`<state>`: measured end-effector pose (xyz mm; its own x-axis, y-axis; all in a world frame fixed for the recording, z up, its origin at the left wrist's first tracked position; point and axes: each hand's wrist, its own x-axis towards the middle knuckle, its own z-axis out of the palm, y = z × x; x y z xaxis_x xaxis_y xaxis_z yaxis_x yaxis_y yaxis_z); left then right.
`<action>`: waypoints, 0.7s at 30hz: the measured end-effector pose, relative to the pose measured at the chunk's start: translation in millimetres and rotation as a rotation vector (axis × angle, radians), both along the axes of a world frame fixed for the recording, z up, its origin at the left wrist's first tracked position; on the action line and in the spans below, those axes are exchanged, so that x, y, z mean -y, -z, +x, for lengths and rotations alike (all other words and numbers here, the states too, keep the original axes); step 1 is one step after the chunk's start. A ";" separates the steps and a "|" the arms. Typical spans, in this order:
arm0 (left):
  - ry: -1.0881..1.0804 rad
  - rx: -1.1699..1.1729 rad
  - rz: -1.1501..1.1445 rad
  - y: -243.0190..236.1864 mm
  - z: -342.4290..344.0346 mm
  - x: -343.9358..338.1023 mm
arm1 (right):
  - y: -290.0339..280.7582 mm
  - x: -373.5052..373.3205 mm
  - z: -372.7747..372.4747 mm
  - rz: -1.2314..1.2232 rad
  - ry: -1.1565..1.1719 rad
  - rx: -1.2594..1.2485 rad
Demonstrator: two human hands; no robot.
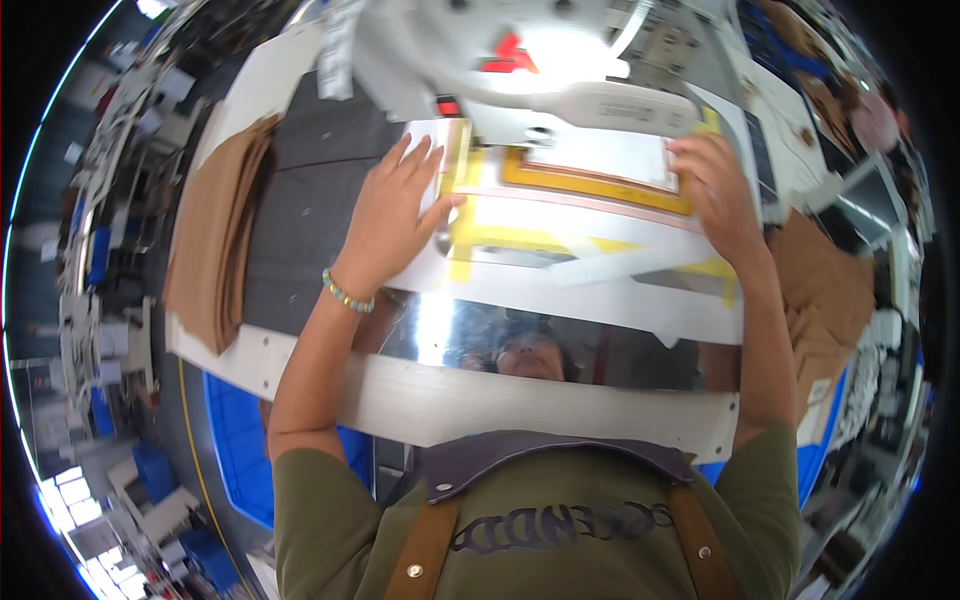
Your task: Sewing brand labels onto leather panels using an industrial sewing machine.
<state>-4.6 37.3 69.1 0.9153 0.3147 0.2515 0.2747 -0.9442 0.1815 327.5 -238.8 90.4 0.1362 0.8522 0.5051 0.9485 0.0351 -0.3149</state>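
Note:
My left hand (400,210), with a beaded bracelet (347,292) at its wrist, lies spread and flat on a white plate with a yellow strip (455,150). Its thumb points right. At the right end of a yellow-edged rectangular frame (600,188), the fingers of my right hand (718,190) are bent and drawn together; whatever they pinch is hidden. The frame rests on a white sheet (610,290) marked with yellow tape (510,237). A translucent strip (625,267) lies slantwise in front of the frame.
A white machine head (400,60) with red parts (512,55) and a long pale lamp (628,107) stands just beyond my hands. Folded brown fabric (222,235) lies left, more brown fabric (825,290) right. Blue bins (235,440) sit below the metal table edge (500,405).

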 end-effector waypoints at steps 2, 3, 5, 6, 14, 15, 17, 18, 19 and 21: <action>-0.131 0.150 0.189 -12.0 -25.9 -46.2 | -6.5 22.3 -11.0 0.066 0.069 0.029; -0.217 0.179 0.245 -23.3 -40.4 -72.1 | 0.1 27.2 -12.2 0.079 0.050 0.017; -0.450 0.162 0.328 -31.8 -85.9 -129.4 | 12.9 29.8 -14.1 0.041 0.125 -0.141; -0.595 0.069 0.372 -34.5 -106.0 -149.8 | 15.5 26.3 -14.9 0.047 0.117 -0.142; -0.730 -0.013 0.405 -1.2 -181.8 -211.1 | 20.5 21.7 -14.2 0.073 0.146 -0.078; -0.779 0.118 0.251 3.0 -198.2 -222.7 | 18.8 20.3 -15.0 0.080 0.137 -0.081; -0.814 0.248 0.094 8.0 -214.0 -237.9 | 17.7 20.7 -14.3 0.083 0.148 -0.152; -0.849 0.291 0.003 7.0 -213.9 -239.1 | 17.9 21.4 -13.4 0.083 0.151 -0.151; -0.883 0.334 -0.088 6.5 -213.2 -239.7 | 18.5 21.9 -12.4 0.084 0.153 -0.159; -0.798 0.281 0.058 9.8 -198.2 -228.1 | 19.9 24.4 -10.3 0.079 0.169 -0.162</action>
